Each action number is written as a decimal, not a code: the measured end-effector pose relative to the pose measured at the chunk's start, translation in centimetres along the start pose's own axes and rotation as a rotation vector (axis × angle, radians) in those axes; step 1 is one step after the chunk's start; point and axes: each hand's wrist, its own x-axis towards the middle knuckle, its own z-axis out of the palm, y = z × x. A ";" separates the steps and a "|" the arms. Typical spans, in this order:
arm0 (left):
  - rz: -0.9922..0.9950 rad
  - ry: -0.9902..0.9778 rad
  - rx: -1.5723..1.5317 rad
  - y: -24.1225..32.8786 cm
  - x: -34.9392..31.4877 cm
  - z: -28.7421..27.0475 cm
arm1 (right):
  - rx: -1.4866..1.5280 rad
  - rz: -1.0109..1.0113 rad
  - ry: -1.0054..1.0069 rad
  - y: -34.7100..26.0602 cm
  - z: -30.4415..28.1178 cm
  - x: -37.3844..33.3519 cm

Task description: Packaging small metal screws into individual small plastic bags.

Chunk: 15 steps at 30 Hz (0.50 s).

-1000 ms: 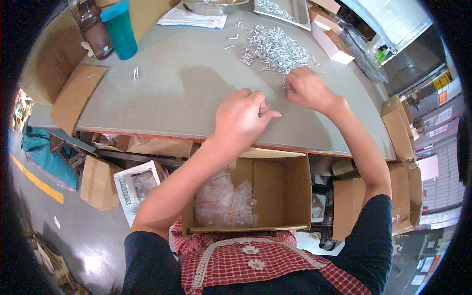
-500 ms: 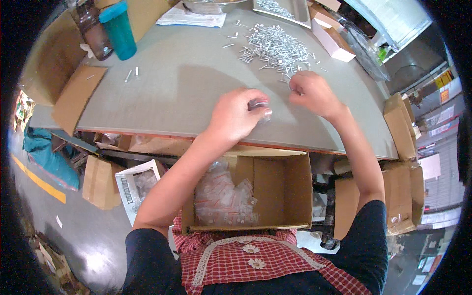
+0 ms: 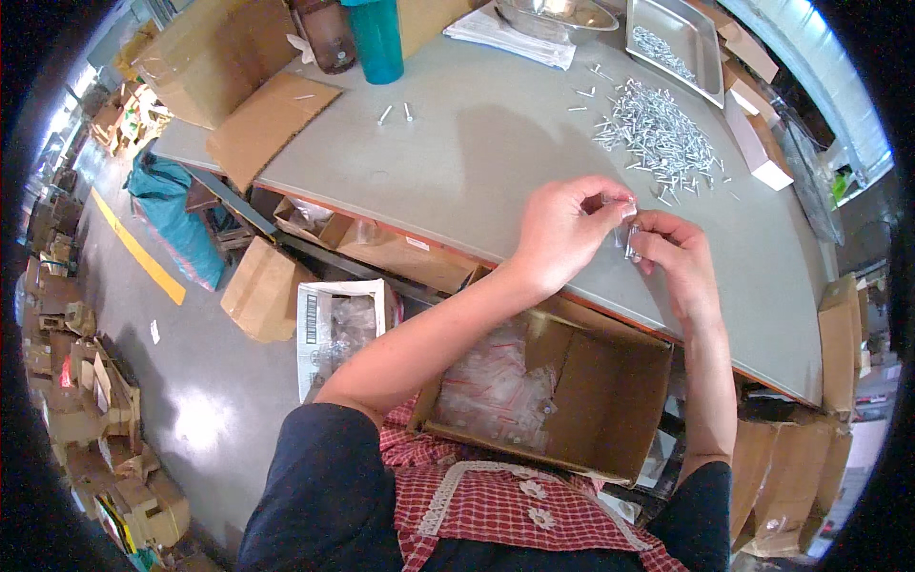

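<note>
My left hand (image 3: 572,227) pinches a small clear plastic bag (image 3: 621,212) above the table's near edge. Right beside it, my right hand (image 3: 679,250) is closed on a few silvery screws (image 3: 632,243), held at the bag; whether their tips are inside it I cannot tell. Beyond the hands, a pile of loose screws (image 3: 658,133) lies on the grey table (image 3: 429,162). Below my forearms, an open cardboard box (image 3: 610,405) at my lap holds several small clear bags (image 3: 496,386) with red lines along their tops.
A metal tray (image 3: 701,57) with more screws and a metal bowl (image 3: 562,17) on papers stand at the back. Teal (image 3: 375,43) and brown (image 3: 324,38) containers stand far left by cardboard. Two single screws (image 3: 408,112) lie nearby. A white box (image 3: 315,334) sits below the table's edge.
My right hand has come from the screw pile to the bag in my left hand, bringing screws. The whole view has shifted and tilted.
</note>
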 end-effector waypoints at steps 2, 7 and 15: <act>-0.007 0.018 -0.062 -0.1 0.1 -0.1 | 0.242 0.042 -0.072 -0.2 0.7 0.3; -0.069 -0.050 -0.191 -0.5 0.4 -0.5 | 0.297 -0.008 -0.053 0.3 1.4 0.4; 0.030 -0.045 0.268 0.7 -0.7 0.6 | 0.077 -0.061 0.017 0.7 -1.0 -1.0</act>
